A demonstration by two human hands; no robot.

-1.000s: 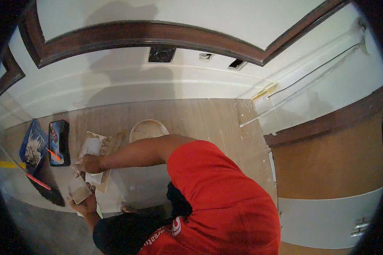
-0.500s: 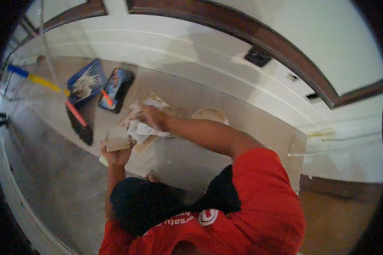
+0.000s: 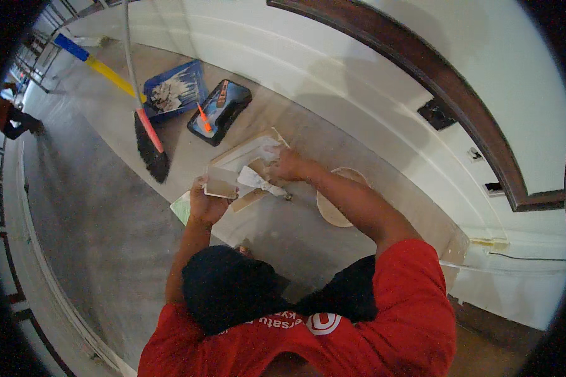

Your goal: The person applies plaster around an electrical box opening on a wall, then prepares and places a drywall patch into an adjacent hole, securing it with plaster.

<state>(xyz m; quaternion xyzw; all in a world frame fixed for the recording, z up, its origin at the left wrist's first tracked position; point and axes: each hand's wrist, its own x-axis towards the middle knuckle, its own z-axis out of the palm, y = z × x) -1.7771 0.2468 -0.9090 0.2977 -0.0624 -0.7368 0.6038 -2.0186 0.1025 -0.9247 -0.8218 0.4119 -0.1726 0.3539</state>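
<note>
My left hand (image 3: pixel 209 204) is closed around a pale, translucent rectangular piece (image 3: pixel 221 182), flat-faced like a putty spreader, held up just left of a board. White paste covers part of that board (image 3: pixel 251 151), which has light wooden edges and lies on the floor. My right hand (image 3: pixel 288 164) is over the board's right part, its fingers whitish and partly blurred; whether they grip anything is unclear. Between the hands lies a white-smeared piece (image 3: pixel 255 179) that narrows toward its near end; its kind is uncertain. A round beige lid or tub (image 3: pixel 333 210) is partly under my right forearm.
Ahead to the left are a blue dustpan (image 3: pixel 183 88) with pale debris, a black-bristled broom (image 3: pixel 151 151) and a black-and-blue tray (image 3: pixel 223 110) with an orange-handled tool. A white panelled wall (image 3: pixel 371 107) runs along the right. Another person (image 3: pixel 16 119) is far left.
The view has shifted, so the surroundings sit further right. My right hand has drawn back toward the board's right part, uncovering the white-smeared piece. My left hand still holds the pale rectangular piece, now tilted differently.
</note>
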